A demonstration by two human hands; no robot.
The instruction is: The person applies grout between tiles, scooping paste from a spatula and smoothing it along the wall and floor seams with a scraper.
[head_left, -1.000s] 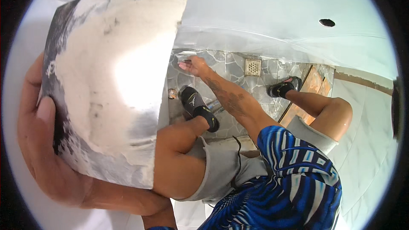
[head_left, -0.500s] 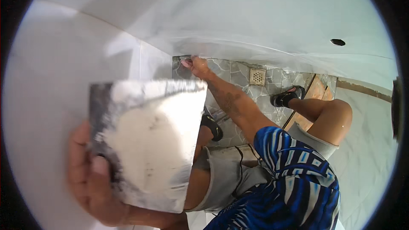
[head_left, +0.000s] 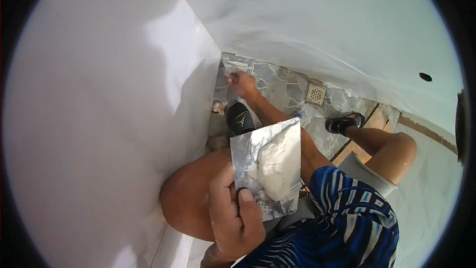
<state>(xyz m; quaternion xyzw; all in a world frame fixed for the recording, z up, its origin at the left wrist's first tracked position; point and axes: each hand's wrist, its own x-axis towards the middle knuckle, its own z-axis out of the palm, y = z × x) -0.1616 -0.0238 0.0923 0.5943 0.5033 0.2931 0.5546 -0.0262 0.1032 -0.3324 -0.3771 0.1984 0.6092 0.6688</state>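
One stone-patterned floor point(head_left: 270, 74) is overhung by a metal plate point(head_left: 244, 161).
Gripped by the left hand point(head_left: 228, 218), it could be tipped rightward and its paste point(head_left: 277, 164) shed; a scraper point(head_left: 237, 63) is gripped by the right hand point(head_left: 244, 84) near the floor's far-left corner.

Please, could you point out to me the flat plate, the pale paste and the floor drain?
Flat plate point(head_left: 245, 160): head view, on a bare grey part near its left edge.
Pale paste point(head_left: 276, 166): head view, on the middle of the heap.
Floor drain point(head_left: 316, 93): head view, on its perforated cover.
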